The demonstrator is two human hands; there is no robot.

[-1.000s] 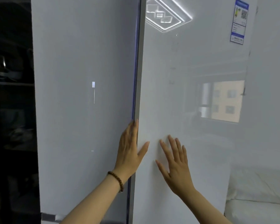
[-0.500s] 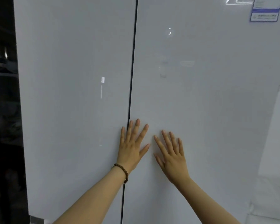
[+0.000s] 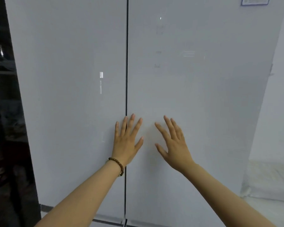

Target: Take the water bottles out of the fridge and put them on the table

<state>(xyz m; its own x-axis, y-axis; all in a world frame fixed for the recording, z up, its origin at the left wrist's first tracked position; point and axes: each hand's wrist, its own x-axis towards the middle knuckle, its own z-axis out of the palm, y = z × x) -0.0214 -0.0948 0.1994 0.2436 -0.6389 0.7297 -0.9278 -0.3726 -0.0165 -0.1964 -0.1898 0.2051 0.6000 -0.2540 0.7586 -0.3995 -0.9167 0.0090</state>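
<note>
1. Straight ahead, the fridge fills most of the frame, with both glossy pale doors closed and a thin dark seam running down the middle.
2. Low in the centre, the left hand lies spread across that seam, fingers splayed and released, grasping nothing.
3. Just beside it, to the right of centre, the right hand is opened against the right-hand door, fingers fanned out and loose, grasping nothing either.
4. A brown bead bracelet circles the left wrist.
5. At the upper right edge, a blue-bordered sticker sits on the right-hand door, cut off by the frame.
6. No water bottles show; with the doors closed, I cannot tell where they are.
7. Along the left edge, dark shelves stand in shadow.
</note>
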